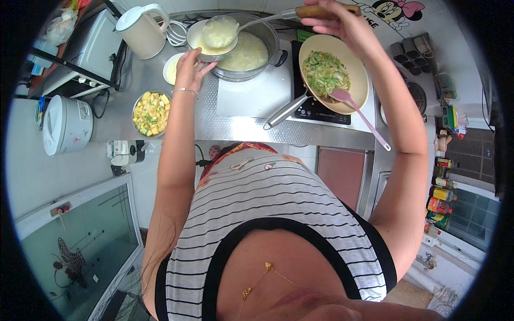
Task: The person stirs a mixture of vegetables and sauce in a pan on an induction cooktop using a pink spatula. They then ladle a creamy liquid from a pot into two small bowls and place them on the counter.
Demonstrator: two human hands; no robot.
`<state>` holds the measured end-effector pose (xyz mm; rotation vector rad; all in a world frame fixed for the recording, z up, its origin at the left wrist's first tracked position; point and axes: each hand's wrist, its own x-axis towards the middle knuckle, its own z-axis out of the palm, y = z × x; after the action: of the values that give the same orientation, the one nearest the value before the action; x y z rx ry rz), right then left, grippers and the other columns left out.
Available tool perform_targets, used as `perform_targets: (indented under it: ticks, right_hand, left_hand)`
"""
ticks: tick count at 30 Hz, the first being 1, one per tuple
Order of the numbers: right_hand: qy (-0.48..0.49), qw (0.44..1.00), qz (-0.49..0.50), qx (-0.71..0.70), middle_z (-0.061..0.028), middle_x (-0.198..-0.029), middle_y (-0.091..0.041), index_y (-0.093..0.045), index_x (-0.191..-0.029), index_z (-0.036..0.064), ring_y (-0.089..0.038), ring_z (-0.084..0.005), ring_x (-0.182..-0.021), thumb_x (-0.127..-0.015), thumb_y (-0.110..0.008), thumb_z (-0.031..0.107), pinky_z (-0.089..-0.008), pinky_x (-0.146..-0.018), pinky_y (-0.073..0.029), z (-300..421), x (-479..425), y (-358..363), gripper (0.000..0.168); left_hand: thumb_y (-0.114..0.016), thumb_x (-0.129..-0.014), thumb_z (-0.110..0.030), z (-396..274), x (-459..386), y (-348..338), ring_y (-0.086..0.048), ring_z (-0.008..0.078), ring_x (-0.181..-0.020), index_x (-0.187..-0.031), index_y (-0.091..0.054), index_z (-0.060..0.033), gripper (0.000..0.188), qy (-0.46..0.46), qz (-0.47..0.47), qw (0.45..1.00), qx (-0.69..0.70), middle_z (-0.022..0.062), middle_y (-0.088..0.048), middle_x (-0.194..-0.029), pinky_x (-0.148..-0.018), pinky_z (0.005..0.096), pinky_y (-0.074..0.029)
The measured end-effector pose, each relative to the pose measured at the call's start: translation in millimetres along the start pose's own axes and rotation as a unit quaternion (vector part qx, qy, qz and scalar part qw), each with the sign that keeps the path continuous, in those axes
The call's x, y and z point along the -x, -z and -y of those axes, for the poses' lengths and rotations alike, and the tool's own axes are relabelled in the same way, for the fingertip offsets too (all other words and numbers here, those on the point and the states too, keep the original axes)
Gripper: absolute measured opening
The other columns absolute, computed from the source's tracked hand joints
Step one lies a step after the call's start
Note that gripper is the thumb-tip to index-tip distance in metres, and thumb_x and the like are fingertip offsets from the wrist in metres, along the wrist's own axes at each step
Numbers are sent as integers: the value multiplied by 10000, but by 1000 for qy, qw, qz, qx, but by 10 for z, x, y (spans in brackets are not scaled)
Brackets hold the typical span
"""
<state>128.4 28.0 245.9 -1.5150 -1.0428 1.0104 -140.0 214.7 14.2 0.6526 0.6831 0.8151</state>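
Note:
My left hand (pixel 191 71) holds a steel bowl (pixel 213 57) by its side, at the left rim of a large metal pot (pixel 274 38) of pale, thick soup or porridge. Over the bowl hangs a ladle (pixel 221 32) full of the same pale food. Its wooden handle lies in my right hand (pixel 331 18), up at the back. A second, white bowl (pixel 168 69) with pale food stands partly behind my left hand. To the right, a cream frying pan (pixel 359 80) holds cooked chopped greens (pixel 325 72), with a pink spatula (pixel 361 116) resting in it.
A bowl of yellow diced food (pixel 151 114) sits left of my forearm. Farther left are an electric kettle (pixel 140 34), a rice cooker (pixel 66 124) and a white oven-like appliance (pixel 90 48). The pan rests over a black induction cooktop (pixel 321 116), its handle (pixel 285 114) pointing towards the counter's front edge.

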Motion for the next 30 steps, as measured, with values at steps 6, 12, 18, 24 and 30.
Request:
perform_targets:
  ticks: [6, 12, 18, 24, 30]
  right_hand:
    - [164, 980, 2, 113, -88, -1154, -691, -660, -1224, 62, -694, -189, -981, -983, -566, 235, -297, -838, -550, -528, 429, -398, 312]
    - [401, 852, -35, 335, -158, -1079, -713, -684, -1181, 75, -717, -254, -911, -857, -660, 84, -336, -773, -585, -866, 748, -560, 325]
    - [375, 866, -43, 329, -195, -1163, -669, -678, -1163, 28, -706, -293, -962, -848, -655, 60, -353, -810, -593, -980, 890, -560, 317]
    - [160, 965, -172, -112, -187, -1211, -638, -558, -1288, -53, -666, -241, -1075, -1017, -484, 190, -311, -864, -564, -1002, 613, -317, 372]
    - [118, 981, -147, 38, -88, -1167, -678, -657, -1229, 46, -674, -223, -1057, -996, -564, 219, -302, -867, -548, -1628, 279, -218, 304]
  left_hand:
    - [-636, -894, -114, 17, 122, -158, -553, 347, -1113, -1075, -502, 29, 268, 24, -19, 999, 41, 150, -499, -1137, -907, 533, -576]
    - [-620, -898, -120, 15, 189, -141, -535, 378, -1136, -1053, -493, 40, 257, 25, -9, 997, 66, 207, -472, -1159, -934, 551, -559]
    - [-641, -881, -90, 27, 153, -52, -479, 429, -1230, -1211, -414, 44, 422, 36, 4, 993, 111, 235, -416, -1253, -1021, 627, -468]
    - [-640, -861, -93, -30, 274, 48, -488, 427, -1195, -1174, -420, 54, 409, 28, -12, 995, 98, 215, -419, -1184, -1003, 615, -486]
    - [-637, -850, -86, -110, 506, 257, -488, 446, -1236, -1225, -404, 91, 475, 25, -59, 992, 110, 222, -445, -1227, -1018, 614, -476]
